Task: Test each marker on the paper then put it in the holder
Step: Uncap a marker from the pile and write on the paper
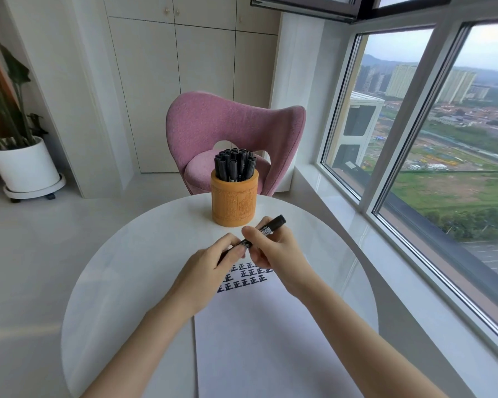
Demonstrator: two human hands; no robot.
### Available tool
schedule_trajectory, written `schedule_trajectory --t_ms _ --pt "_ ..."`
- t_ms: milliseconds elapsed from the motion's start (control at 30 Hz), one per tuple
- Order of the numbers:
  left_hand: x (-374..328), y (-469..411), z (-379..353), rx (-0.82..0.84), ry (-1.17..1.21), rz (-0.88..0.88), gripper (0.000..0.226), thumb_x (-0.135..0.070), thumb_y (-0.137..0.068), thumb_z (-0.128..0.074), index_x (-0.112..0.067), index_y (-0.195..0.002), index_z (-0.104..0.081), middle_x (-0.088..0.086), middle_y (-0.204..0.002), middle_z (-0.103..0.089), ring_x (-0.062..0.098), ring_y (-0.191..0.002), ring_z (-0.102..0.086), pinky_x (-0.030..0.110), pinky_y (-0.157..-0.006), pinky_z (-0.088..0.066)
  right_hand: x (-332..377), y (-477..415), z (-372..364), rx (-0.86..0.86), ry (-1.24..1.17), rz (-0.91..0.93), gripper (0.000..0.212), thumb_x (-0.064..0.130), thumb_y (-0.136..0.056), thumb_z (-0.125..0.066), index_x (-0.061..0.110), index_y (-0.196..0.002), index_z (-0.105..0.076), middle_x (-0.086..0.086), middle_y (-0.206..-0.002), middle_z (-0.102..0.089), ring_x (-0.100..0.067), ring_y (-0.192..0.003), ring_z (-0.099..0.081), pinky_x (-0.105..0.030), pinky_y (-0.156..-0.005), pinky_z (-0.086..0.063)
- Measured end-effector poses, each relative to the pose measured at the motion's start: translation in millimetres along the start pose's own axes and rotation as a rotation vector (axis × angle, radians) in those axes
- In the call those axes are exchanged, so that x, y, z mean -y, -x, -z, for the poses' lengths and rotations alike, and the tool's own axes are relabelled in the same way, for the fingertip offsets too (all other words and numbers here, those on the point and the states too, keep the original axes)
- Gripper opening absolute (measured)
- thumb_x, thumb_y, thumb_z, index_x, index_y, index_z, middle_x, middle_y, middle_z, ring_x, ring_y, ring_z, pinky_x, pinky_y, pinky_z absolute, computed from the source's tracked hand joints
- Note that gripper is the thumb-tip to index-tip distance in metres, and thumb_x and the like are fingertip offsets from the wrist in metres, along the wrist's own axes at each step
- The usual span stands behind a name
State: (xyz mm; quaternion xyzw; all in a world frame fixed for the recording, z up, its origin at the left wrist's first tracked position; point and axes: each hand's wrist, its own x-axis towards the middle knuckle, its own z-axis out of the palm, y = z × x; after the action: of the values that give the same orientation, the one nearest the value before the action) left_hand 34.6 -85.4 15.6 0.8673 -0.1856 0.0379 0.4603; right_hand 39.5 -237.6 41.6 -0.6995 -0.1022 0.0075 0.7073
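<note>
Paper [256, 340] is sitting at 6 o'clock on the table [121, 268], already showing rows of test marks [247, 278] at its far end. Just past that, the left hand [210, 265] is pinching the low end of the marker [270, 227] and the right hand [273, 248] is gripping its barrel. Capping or uncapping, can't tell. Holder [234, 201] at 12 o'clock is looking packed, so probably nearly done.

Round white table [127, 268] bears an orange holder [234, 202] and paper [256, 340].

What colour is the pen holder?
Orange-tan, with a carved relief pattern; the holder shows best in the head view, the only one.
</note>
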Motion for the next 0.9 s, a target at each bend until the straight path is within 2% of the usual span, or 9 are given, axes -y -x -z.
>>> schedule_trajectory --t_ms 100,300,367,700,800,900 --pt "-2 3 -1 0.042 0.113 0.009 0.024 -0.037 -0.098 -0.042 -0.021 -0.082 -0.051 -0.007 -0.051 -0.035 0.012 -0.051 -0.028 0.03 -0.053 -0.025 0 5 2 0.017 0.0 0.001 0.025 0.008 -0.096 -0.053 0.011 -0.074 -0.043 0.0 -0.046 -0.046 -0.012 -0.042 -0.033 -0.019 -0.044 -0.026" --pt "-8 3 0 0.107 0.292 0.07 0.025 -0.027 -0.098 -0.043 -0.008 -0.083 -0.052 -0.01 -0.048 -0.029 0.005 -0.041 -0.023 0.013 -0.042 -0.022 -3 10 4 0.027 -0.022 -0.023 0.025 0.013 -0.096 -0.056 0.011 -0.075 -0.042 -0.003 -0.048 -0.047 -0.013 -0.042 -0.035 -0.019 -0.043 -0.028" --pt "-11 4 0 0.126 0.348 0.088 0.026 -0.024 -0.098 -0.042 -0.005 -0.082 -0.05 -0.006 -0.051 -0.026 0.005 -0.041 -0.021 0.011 -0.04 -0.021 -3 11 4 0.036 -0.027 -0.026 0.025 0.014 -0.096 -0.055 0.011 -0.075 -0.041 -0.002 -0.048 -0.047 -0.012 -0.042 -0.035 -0.019 -0.043 -0.029" --pt "-15 12 -2 0.208 0.518 0.179 0.024 -0.026 -0.098 -0.042 -0.01 -0.081 -0.047 -0.01 -0.046 -0.021 0.009 -0.043 -0.016 0.018 -0.04 -0.013 -5 18 9 0.065 -0.02 -0.015 0.026 0.013 -0.097 -0.053 0.01 -0.075 -0.041 0.0 -0.047 -0.048 -0.013 -0.044 -0.035 -0.021 -0.045 -0.028" --pt "-14 13 -4 0.172 0.47 0.141 0.021 -0.028 -0.096 -0.047 -0.013 -0.083 -0.052 -0.007 -0.049 -0.023 0.011 -0.046 -0.017 0.019 -0.041 -0.016 -6 18 10 0.021 -0.064 -0.053 0.028 0.013 -0.095 -0.057 0.01 -0.072 -0.041 -0.004 -0.047 -0.043 -0.013 -0.042 -0.034 -0.021 -0.044 -0.027" --pt "-15 12 -4 0.166 0.467 0.142 0.019 -0.032 -0.094 -0.05 -0.015 -0.089 -0.056 -0.006 -0.05 -0.025 0.01 -0.046 -0.02 0.016 -0.041 -0.02 -4 17 11 0.041 -0.111 -0.13 0.033 0.016 -0.092 -0.059 0.012 -0.067 -0.038 -0.006 -0.049 -0.037 -0.014 -0.042 -0.029 -0.022 -0.043 -0.02"
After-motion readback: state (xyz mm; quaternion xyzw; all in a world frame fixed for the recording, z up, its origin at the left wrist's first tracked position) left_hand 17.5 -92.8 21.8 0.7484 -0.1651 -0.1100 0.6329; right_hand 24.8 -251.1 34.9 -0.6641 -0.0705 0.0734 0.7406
